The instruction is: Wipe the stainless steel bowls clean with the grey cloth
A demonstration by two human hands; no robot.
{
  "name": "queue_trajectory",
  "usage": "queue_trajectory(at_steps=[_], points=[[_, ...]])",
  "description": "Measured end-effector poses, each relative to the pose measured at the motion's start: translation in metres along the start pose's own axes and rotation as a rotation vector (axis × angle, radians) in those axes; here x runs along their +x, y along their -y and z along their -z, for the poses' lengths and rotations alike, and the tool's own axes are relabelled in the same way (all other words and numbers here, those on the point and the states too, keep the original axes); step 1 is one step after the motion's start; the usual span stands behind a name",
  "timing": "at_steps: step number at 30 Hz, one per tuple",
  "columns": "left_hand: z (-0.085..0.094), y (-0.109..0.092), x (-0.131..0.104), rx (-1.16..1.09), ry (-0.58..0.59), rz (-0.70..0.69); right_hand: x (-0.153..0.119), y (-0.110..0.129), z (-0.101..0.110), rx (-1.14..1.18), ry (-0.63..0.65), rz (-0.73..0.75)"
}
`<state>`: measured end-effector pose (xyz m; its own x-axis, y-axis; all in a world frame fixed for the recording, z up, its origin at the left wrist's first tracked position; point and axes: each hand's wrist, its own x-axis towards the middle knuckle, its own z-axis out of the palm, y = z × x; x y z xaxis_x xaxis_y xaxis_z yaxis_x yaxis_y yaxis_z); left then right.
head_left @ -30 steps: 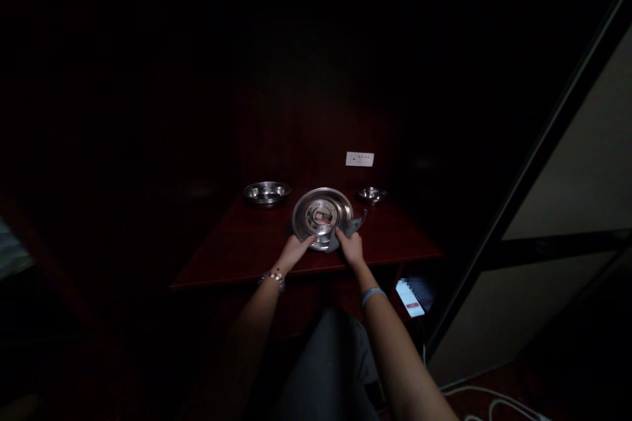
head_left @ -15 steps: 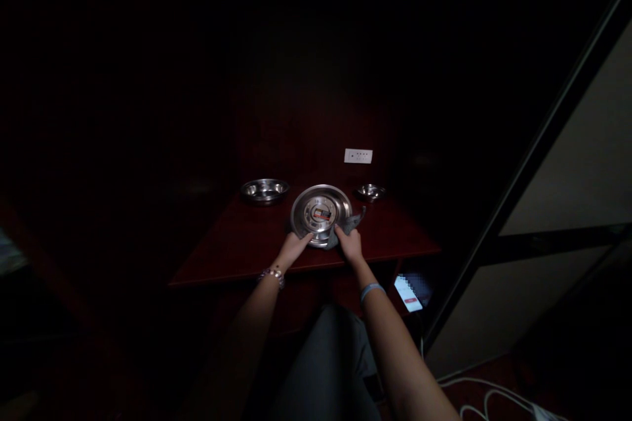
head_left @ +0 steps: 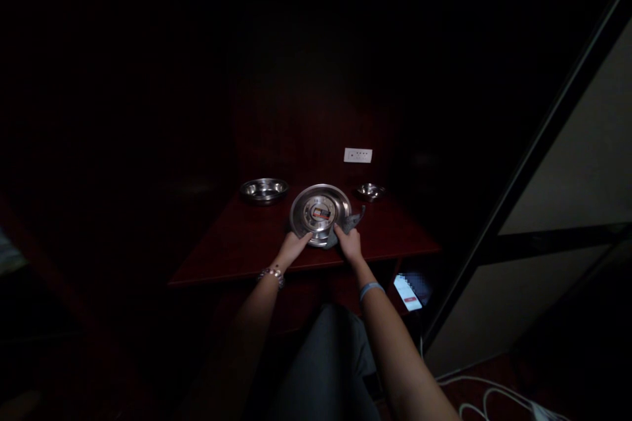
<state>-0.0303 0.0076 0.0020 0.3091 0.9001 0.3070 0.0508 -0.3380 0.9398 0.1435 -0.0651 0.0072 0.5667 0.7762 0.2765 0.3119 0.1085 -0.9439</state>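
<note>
Steel plate [head_left: 320,214] tilted at table [head_left: 232,250] centre, steadied for wiping | left hand [head_left: 292,249] at 7 o'clock, fingers gripping rim | right hand [head_left: 349,245] at 5 o'clock, fingers pressing grey cloth [head_left: 353,222] | bowls at 10 [head_left: 264,189], 2 [head_left: 370,191].

Head-worn view, forward-down, over table [head_left: 247,247]

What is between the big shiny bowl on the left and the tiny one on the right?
The head view shows a tilted round steel plate between the steel bowl and the small steel dish.
</note>
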Motion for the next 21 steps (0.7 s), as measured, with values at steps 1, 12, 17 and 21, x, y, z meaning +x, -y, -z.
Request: queue_trajectory(at_steps=[1, 12, 17, 21], points=[[0.0001, -0.0001, -0.0001, 0.002, 0.0, -0.002, 0.0001, -0.0003, 0.0, -0.002, 0.0, 0.0], [0.0003, 0.0054, 0.0014, -0.005, 0.018, -0.033, 0.0034, -0.006, -0.001, -0.012, 0.001, -0.006], [-0.0011, 0.0051, 0.0013, -0.024, 0.025, -0.027, 0.002, -0.0021, 0.0008, 0.002, 0.003, -0.007], [-0.0021, 0.0035, 0.001, -0.019, 0.036, 0.006, 0.0011, -0.0005, 0.0012, 0.01, 0.002, -0.017]])
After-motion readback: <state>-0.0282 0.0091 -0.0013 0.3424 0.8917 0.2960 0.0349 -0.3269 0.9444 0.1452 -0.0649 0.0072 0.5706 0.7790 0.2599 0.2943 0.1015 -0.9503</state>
